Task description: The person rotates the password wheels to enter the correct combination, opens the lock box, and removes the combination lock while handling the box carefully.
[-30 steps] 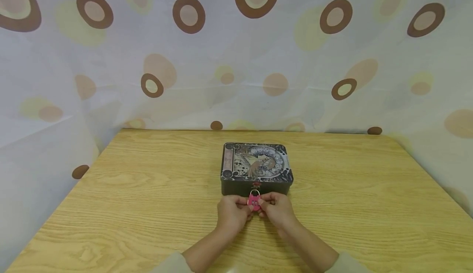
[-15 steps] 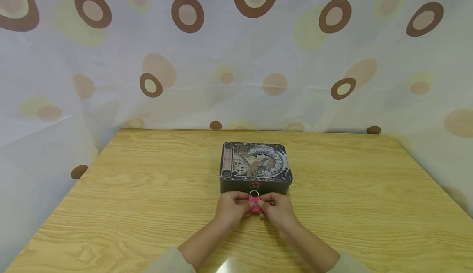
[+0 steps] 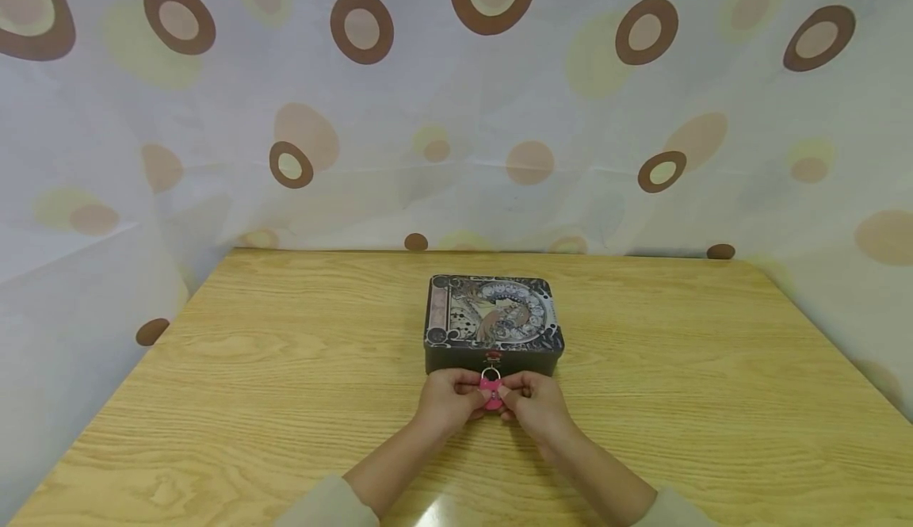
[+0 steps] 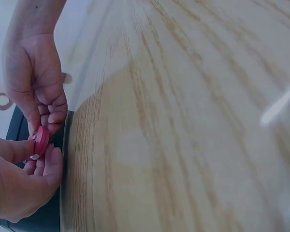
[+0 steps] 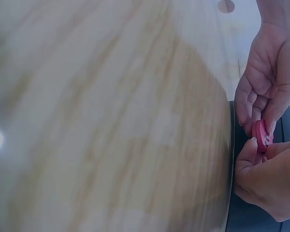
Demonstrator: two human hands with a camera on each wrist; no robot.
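A pink combination padlock [image 3: 491, 394] with a silver shackle sits at the front of a dark tin box [image 3: 497, 313] with a picture on its lid. My left hand [image 3: 445, 402] pinches the lock's left side between thumb and fingers. On its other side, my right hand [image 3: 536, 406] pinches it too, the thumb over the number dials. The shackle appears to hang at the red and metal clasp [image 3: 494, 357]. In the left wrist view both hands meet at the padlock [image 4: 40, 140]; the right wrist view shows dials on the padlock [image 5: 263, 136].
The box stands on a wood-grain table [image 3: 285, 368], its lid down. Behind and at the sides hangs a pale curtain [image 3: 442, 115] printed with brown and yellow circles. Light reflects off the table's front edge.
Over the last second the padlock has tilted slightly, and the left thumb has moved further over its face. Both hands keep their hold; the box stays in place.
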